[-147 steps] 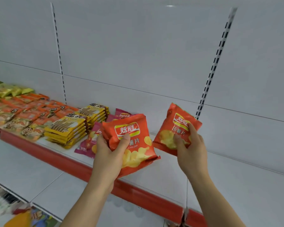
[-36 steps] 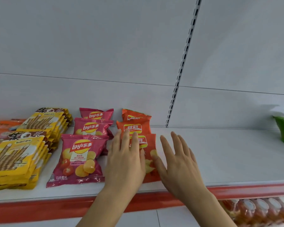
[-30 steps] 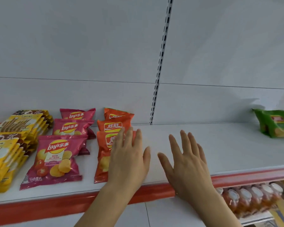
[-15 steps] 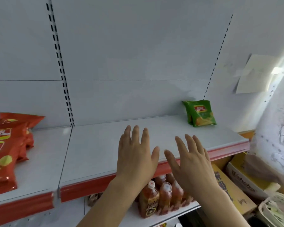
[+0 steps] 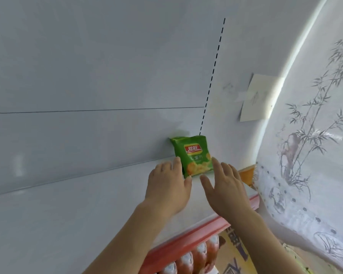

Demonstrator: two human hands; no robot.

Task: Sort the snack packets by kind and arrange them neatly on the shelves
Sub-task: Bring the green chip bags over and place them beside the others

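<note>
1. Green chip packet [image 5: 194,157] is sitting alone at the far right end of the white shelf [image 5: 87,210], leaning back against the rear panel, roughly 1 o'clock from the middle of my view. No other snack packs in sight on this stretch.
2. My left hand [image 5: 167,189] is at the packet's 8 o'clock, fingers loosely together and flat-ish, fingertips right at its lower left edge. Touching or a hair short, honestly can't tell.
3. My right hand [image 5: 225,187] is at its 5 o'clock, fingers spread apart, index tip just beside the lower right corner. Nothing clamped in either hand.
4. So I'd call this the reach-in for a pickup: both hands bracketing the bag, no grip yet.
5. Next move needs both hands to close in from the two sides and pinch gently; it's a puffy, crinkly bag, so squeezing hard would crush the chips.
6. Then it needs a spot with its own kind, label facing front.
7. Bottles [image 5: 194,258] are below the red shelf edge [image 5: 196,234], not my problem.
</note>
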